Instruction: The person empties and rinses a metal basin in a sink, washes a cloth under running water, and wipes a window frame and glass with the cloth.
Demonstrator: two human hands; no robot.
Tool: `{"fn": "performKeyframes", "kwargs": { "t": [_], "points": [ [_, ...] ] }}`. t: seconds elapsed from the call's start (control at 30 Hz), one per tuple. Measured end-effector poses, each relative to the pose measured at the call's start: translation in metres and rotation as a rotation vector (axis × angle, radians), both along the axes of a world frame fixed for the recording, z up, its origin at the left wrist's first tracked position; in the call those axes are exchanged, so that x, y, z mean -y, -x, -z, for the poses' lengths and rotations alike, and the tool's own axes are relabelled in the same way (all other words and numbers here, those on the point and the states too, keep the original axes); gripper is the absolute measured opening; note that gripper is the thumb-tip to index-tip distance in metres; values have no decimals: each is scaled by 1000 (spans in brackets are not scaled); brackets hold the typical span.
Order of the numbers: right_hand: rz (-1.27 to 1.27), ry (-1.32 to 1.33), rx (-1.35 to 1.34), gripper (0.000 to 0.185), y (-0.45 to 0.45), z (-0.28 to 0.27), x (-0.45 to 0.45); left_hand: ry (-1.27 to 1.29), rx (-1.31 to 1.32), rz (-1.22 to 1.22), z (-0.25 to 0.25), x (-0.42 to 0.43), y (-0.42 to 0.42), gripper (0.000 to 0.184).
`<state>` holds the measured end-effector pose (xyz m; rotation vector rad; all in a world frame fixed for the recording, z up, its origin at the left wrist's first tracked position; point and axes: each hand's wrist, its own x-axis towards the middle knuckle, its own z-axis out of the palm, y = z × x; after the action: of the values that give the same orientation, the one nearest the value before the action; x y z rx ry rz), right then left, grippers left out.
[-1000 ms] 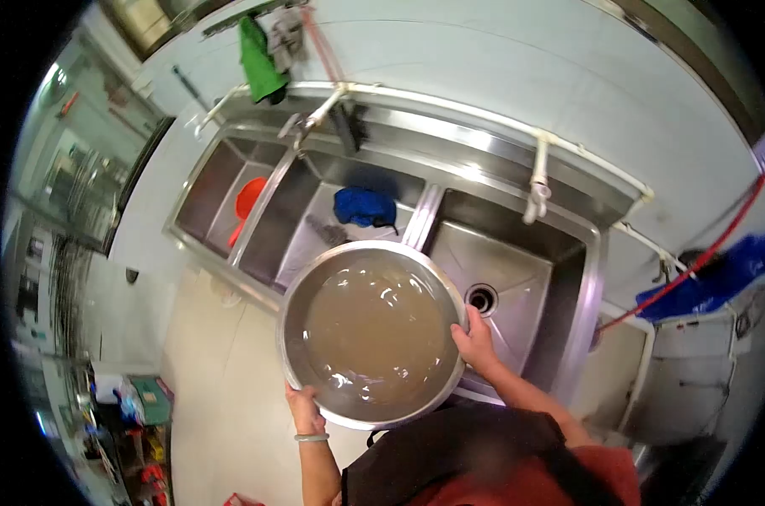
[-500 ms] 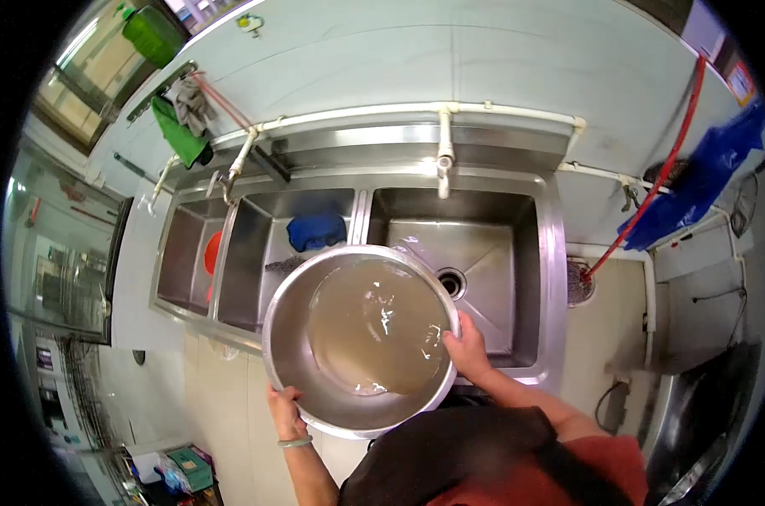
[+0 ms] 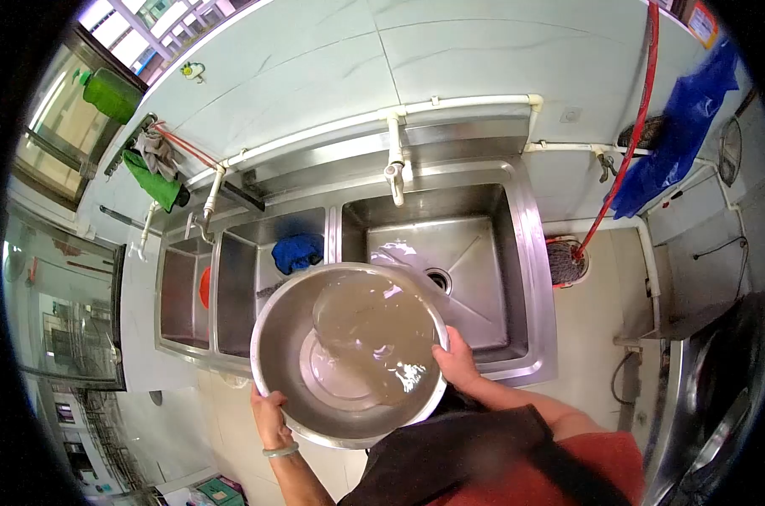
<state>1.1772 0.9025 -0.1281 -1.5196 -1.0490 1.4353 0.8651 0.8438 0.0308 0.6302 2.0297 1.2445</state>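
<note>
A wide metal basin (image 3: 294, 316) is held between my two hands over the front edge of the sinks. Cloudy brownish water (image 3: 382, 329) lies in it, pooled toward the far right side, so part of the bottom is bare at the left. My left hand (image 3: 269, 420) grips the near left rim, its thumb on top and a bracelet at the wrist. On the right rim my right hand (image 3: 457, 361) is closed, thumb over the edge. The basin's far side overlaps the right sink bowl (image 3: 475, 253), where a drain (image 3: 438, 280) shows. Whether water crosses the rim, I cannot tell.
A white tap (image 3: 394, 173) hangs over the right bowl. The middle bowl holds a blue cloth (image 3: 298, 252); something red (image 3: 204, 287) is in the left bowl. A red hose (image 3: 631, 143) runs down to a floor bucket (image 3: 566, 261). Blue plastic (image 3: 682, 126) hangs at right.
The water has shifted toward the basin's far right side, baring part of the bottom at left. Both hands keep their grip. The view has turned somewhat.
</note>
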Motion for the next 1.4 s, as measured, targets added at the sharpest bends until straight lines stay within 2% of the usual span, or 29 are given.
{"fn": "performKeyframes", "kwargs": {
  "t": [0.43, 0.73, 0.93, 1.0, 1.17, 1.23, 1.4],
  "points": [
    [-27, 22, -10, 46, 4, 35, 3, 9, 3, 11, 3, -4, 3, 49],
    [-63, 12, 54, 45, 10, 35, -1, 30, -27, 18, -22, -14, -11, 50],
    [-40, 65, -77, 45, 14, 47, 1, 5, -10, 40, -31, -21, -17, 55],
    [-65, 90, -33, 38, 14, 48, 0, 3, -15, 53, -31, -21, -16, 55],
    [-65, 136, -66, 37, 12, 39, -2, -1, 4, 77, -42, -29, -24, 53],
    [-67, 140, -81, 37, 11, 42, -2, 101, 5, 70, -50, -32, -28, 53],
    [-62, 195, -111, 33, 12, 55, -5, 38, 20, 140, -55, -46, -36, 54]
  ]
}}
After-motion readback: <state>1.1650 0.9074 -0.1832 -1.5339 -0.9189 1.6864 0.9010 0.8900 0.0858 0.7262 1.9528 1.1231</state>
